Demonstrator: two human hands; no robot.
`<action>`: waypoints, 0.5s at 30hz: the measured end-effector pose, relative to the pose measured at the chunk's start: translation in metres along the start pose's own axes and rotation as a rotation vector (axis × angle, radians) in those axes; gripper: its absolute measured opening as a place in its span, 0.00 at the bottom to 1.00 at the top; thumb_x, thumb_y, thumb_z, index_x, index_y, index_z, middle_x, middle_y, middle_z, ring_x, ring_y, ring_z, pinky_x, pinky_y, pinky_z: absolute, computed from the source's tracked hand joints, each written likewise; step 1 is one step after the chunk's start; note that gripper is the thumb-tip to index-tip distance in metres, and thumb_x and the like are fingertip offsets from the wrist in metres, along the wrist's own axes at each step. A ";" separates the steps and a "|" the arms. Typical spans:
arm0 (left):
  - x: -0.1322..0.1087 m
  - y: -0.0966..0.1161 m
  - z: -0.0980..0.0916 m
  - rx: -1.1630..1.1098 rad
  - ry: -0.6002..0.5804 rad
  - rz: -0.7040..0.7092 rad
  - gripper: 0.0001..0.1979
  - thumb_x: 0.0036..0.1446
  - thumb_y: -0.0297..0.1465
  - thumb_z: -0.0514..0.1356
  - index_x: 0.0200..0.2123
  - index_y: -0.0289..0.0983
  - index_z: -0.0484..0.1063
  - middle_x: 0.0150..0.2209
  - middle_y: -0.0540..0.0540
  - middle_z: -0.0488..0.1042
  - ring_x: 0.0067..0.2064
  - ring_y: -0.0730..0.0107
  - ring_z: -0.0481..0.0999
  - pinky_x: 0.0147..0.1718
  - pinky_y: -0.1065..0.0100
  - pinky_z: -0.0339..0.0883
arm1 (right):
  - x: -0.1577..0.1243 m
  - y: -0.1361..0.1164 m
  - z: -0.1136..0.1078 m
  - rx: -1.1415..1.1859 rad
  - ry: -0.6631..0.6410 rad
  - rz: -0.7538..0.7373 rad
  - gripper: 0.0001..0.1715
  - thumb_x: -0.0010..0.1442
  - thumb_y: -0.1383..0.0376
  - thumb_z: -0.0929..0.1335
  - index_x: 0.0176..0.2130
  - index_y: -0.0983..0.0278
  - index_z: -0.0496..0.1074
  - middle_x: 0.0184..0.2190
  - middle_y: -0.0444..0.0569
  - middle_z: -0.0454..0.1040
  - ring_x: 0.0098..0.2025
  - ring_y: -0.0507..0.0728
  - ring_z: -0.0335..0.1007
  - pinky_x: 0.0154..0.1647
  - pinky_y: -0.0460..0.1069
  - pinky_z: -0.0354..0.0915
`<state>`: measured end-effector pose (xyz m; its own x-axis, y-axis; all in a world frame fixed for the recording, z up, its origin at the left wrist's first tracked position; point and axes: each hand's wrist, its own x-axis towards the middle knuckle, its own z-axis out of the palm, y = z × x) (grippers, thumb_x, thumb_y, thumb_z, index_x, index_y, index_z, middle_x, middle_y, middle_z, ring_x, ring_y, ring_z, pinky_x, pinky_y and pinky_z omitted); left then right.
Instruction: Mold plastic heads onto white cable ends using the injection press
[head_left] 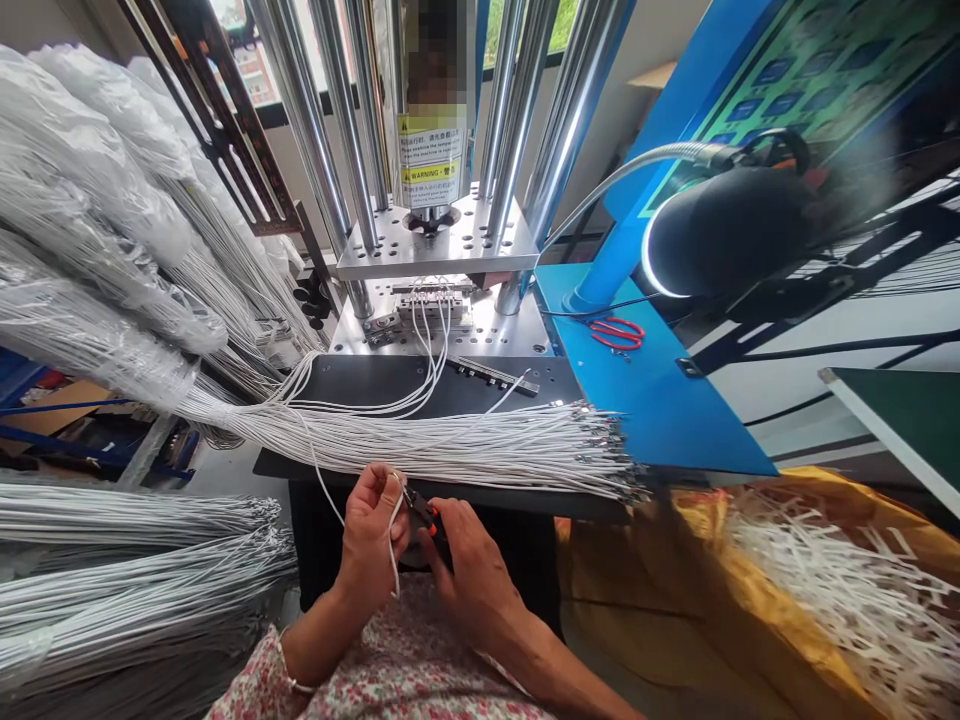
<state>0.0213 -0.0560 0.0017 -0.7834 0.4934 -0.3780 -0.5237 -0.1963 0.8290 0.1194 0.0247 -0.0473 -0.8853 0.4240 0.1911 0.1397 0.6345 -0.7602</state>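
A yellow label [430, 155] was fixed to the column of the press machine [442, 240]; the word "WARNING" could be read on it, while the smaller print was too fine to make out. A single white wire [393, 545] was pinched between the closed fingers of the left hand [373, 535], just below the front edge of the black worktable [375, 380]. A small pair of red-handled cutters [421, 510] was gripped in the curled fingers of the right hand [469, 570], its tip brought against the wire. A thick bundle of white cables [465, 445] was laid across the worktable. Red scissors [616, 333] were left on the blue platform [660, 400] beneath a gooseneck lamp [720, 235]. Bagged cables [90, 200] were stacked to the left, and daylight was admitted through a window [247, 60] behind.
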 end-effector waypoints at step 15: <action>0.004 0.022 -0.011 0.080 -0.197 -0.137 0.15 0.53 0.37 0.69 0.32 0.37 0.66 0.23 0.59 0.59 0.16 0.88 0.46 0.12 0.82 0.42 | -0.001 0.001 -0.036 0.820 -0.552 0.247 0.22 0.65 0.48 0.62 0.37 0.63 0.72 0.25 0.44 0.68 0.25 0.53 0.64 0.26 0.46 0.62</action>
<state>0.0025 -0.0676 0.0139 -0.6220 0.6682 -0.4081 -0.5866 -0.0525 0.8081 0.1363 0.0485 -0.0256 -0.9829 -0.0058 -0.1840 0.1826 -0.1571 -0.9706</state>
